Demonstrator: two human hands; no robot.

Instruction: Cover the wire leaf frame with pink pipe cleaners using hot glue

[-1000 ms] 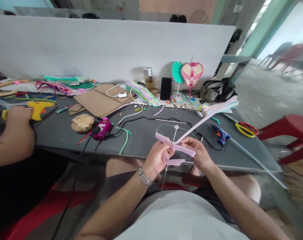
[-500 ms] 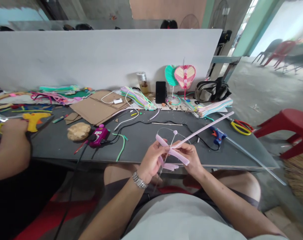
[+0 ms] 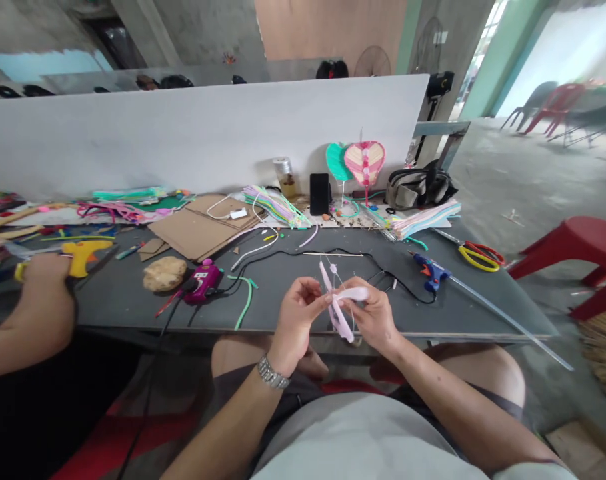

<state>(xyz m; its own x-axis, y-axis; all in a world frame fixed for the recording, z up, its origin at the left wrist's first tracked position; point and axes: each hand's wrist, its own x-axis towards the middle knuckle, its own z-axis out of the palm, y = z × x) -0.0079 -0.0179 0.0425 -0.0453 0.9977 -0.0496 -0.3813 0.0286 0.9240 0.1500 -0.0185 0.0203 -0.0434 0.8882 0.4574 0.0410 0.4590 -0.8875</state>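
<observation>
Just over the table's front edge, both hands meet at a pale pink fuzzy strip (image 3: 353,293) that looks like a thick pipe cleaner. It is bent around a thin wire frame with a small pink knob (image 3: 333,269) on top. My left hand (image 3: 299,317), with a metal watch at the wrist, pinches the strip where its parts cross. My right hand (image 3: 375,317) has its fingers closed on the strip's other side. The strip's far end is partly hidden by the right fingers. Beyond the hands lies a thin pale stick (image 3: 333,254) on the table.
A blue glue gun (image 3: 433,272) with a long clear stick and scissors (image 3: 477,257) lie right. A purple power strip (image 3: 203,281) and stone (image 3: 164,274) lie left. Further left, a co-worker's hand (image 3: 47,267) holds a yellow glue gun (image 3: 85,256). Behind stand a phone (image 3: 319,194) and heart-shaped fans (image 3: 365,163).
The long strip end that stuck out to the upper right is now folded in close to the right hand. The crossed strip pieces have turned more upright. The camera view has tilted up slightly.
</observation>
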